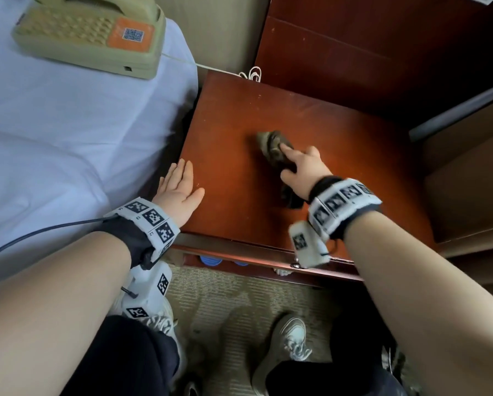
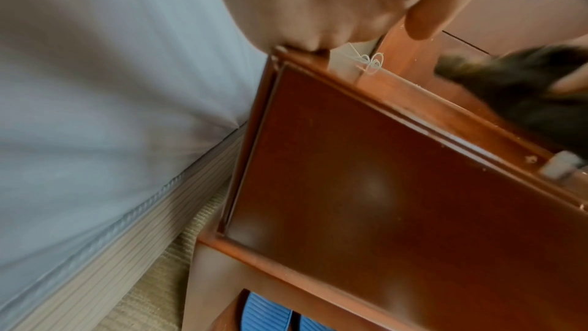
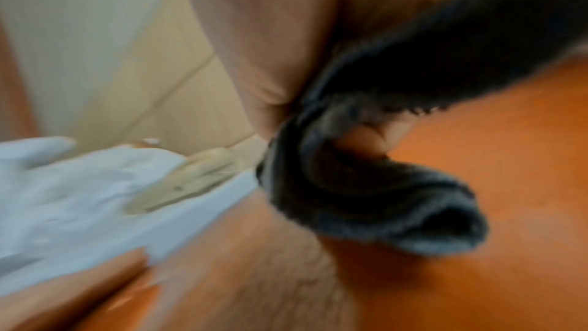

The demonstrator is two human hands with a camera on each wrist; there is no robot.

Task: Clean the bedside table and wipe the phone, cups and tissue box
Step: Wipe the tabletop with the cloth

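The bedside table [image 1: 233, 118] has a reddish-brown wooden top. My right hand [image 1: 302, 167] grips a dark cloth [image 1: 273, 147] and presses it on the middle of that top. In the right wrist view the cloth [image 3: 366, 198] wraps around a curled finger [image 3: 366, 140], blurred. My left hand [image 1: 179, 184] lies flat with straight fingers on the table's front left corner. The beige phone [image 1: 90, 32] sits on the white bed [image 1: 53, 124] to the left, its cord [image 1: 251, 72] trailing to the table's back edge. No cups or tissue box are in view.
A dark wooden panel [image 1: 354, 52] rises behind the table and a beige piece of furniture [image 1: 468, 181] stands to its right. Blue slippers [image 1: 211, 260] lie in the open space under the table. My shoes [image 1: 291, 338] stand on the carpet in front.
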